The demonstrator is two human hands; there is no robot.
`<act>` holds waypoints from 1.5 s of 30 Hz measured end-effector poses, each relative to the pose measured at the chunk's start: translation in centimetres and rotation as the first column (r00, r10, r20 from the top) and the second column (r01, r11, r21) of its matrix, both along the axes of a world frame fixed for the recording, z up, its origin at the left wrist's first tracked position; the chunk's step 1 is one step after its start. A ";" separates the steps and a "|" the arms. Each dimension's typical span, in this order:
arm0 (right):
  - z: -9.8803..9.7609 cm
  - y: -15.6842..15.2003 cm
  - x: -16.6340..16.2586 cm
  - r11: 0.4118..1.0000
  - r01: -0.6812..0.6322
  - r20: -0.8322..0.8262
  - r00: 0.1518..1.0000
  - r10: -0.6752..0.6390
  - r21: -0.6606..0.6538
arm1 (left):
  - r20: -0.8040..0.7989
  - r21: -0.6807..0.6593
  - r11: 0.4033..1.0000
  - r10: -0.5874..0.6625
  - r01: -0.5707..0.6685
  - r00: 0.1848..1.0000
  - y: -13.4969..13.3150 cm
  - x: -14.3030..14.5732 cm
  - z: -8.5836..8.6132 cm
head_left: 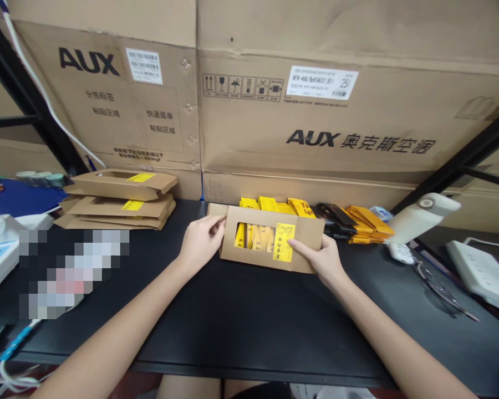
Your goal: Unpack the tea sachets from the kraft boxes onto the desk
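Note:
A small brown cardboard box (266,224) with a clear window and a yellow label stands on the black table (241,321). Yellow sachets show through the window and stick out of its open top. My left hand (199,241) grips the box's left end, fingers curled on its flap. My right hand (322,257) holds the box's right end, thumb on the front near the label.
A stack of flat window boxes (120,199) lies at the back left. Loose yellow and black sachets (353,221) lie behind the box on the right. A white device (424,216), scissors (441,288) and a power strip (480,271) sit at the right. Large AUX cartons (316,111) form the back wall.

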State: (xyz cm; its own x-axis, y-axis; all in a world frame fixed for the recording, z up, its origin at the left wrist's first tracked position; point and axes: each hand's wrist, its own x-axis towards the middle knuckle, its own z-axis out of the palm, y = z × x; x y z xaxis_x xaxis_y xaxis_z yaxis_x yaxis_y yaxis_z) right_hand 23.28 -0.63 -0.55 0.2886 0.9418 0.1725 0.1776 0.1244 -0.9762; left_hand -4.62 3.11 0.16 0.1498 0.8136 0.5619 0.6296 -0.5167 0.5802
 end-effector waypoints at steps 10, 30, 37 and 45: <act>0.0 0.1 -0.1 0.998 -0.027 -0.079 0.997 0.023 -0.051 | 0.517 -0.209 0.953 -0.083 0.220 0.852 -0.3 1.1 0.4; -0.5 -0.3 0.6 0.981 -0.188 0.069 0.980 0.184 0.051 | 0.165 -0.282 0.942 -0.138 0.181 0.977 -1.2 1.0 0.9; 0.7 -0.4 -0.3 0.940 -0.341 -0.381 0.872 0.308 -0.020 | -0.018 -0.269 0.956 -0.125 0.115 0.992 -1.3 0.8 0.8; 1.9 0.0 1.0 0.808 -0.566 -0.581 0.717 0.384 -0.164 | -0.036 -0.212 0.971 -0.125 0.115 0.991 -0.6 0.6 -0.4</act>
State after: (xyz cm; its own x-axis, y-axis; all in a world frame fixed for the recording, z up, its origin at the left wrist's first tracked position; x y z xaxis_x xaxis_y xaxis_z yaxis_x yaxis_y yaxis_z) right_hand 24.32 -0.61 1.34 -0.2558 0.9489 -0.1847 -0.3401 -0.2671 -0.9016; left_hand -4.02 2.48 -0.20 0.2765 0.8866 0.3708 0.6008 -0.4606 0.6534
